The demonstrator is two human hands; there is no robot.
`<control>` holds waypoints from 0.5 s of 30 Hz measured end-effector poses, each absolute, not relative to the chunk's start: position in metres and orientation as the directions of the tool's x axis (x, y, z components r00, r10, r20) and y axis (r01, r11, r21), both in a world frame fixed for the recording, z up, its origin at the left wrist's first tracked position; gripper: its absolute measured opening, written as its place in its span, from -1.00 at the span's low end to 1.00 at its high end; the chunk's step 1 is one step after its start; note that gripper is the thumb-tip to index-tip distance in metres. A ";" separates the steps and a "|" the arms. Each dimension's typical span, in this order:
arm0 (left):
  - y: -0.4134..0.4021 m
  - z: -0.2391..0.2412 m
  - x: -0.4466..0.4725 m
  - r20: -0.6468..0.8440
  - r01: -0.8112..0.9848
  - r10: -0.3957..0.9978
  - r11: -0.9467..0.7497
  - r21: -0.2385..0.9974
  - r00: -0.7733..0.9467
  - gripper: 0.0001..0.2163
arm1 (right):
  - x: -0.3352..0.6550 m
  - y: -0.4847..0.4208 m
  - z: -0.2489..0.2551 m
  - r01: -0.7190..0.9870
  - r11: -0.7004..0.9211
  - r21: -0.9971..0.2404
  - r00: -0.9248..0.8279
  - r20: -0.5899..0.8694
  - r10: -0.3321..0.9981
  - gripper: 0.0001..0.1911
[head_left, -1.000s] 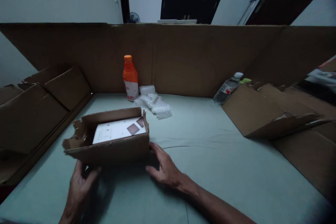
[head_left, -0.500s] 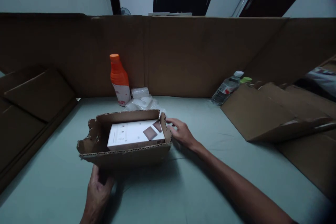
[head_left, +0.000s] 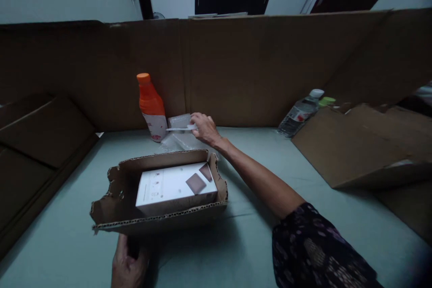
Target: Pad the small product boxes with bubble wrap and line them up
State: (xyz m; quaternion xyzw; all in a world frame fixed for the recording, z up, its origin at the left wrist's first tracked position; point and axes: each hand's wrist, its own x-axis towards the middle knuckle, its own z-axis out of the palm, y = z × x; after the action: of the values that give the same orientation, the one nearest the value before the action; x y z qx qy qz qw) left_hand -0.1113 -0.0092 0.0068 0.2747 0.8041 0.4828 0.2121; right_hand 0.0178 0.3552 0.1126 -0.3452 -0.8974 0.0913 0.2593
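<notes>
An open torn cardboard box [head_left: 158, 222] sits on the pale green surface near me. Inside it lies a white product box [head_left: 175, 187] with brown squares printed on top. My left hand [head_left: 128, 263] grips the cardboard box's near wall from below. My right hand [head_left: 204, 128] reaches past the box to the back and pinches a thin white piece [head_left: 178, 128] above a heap of bubble wrap [head_left: 180, 137]. An orange bottle [head_left: 151, 105] stands just left of that heap.
A tall cardboard wall [head_left: 253, 67] runs along the back. Folded cardboard [head_left: 40, 144] lies at the left and more flattened boxes [head_left: 357, 148] at the right. A clear water bottle [head_left: 299, 112] leans at the back right beside a green-capped item [head_left: 326, 100].
My right hand left the box's near right corner, passed along its right side and reached the bubble wrap at the back, closing on a white piece. My left hand stayed on the box.
</notes>
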 end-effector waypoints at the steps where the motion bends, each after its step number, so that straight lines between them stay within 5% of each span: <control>1: -0.008 0.008 -0.111 -0.066 0.241 0.654 0.369 0.898 -0.753 -0.39 | 0.027 0.351 0.118 0.572 0.737 -0.361 -0.601 0.427 0.675 -0.78; 7: -0.006 0.014 -0.112 -0.038 0.252 0.688 0.316 0.915 -0.725 -0.43 | 0.093 0.319 0.136 0.567 0.677 -0.469 -0.467 0.495 0.733 -0.80; 15: -0.010 0.011 -0.124 -0.015 0.326 0.743 0.311 0.893 -0.669 -0.45 | 0.160 0.250 0.105 0.591 0.610 -0.528 -0.386 0.479 0.789 -0.55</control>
State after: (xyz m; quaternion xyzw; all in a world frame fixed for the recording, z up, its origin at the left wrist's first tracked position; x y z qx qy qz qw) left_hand -0.1235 -0.0099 0.0110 0.3427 0.7795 0.4764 0.2190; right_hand 0.1597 0.2505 0.1053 -0.4200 -0.8211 0.1367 0.3616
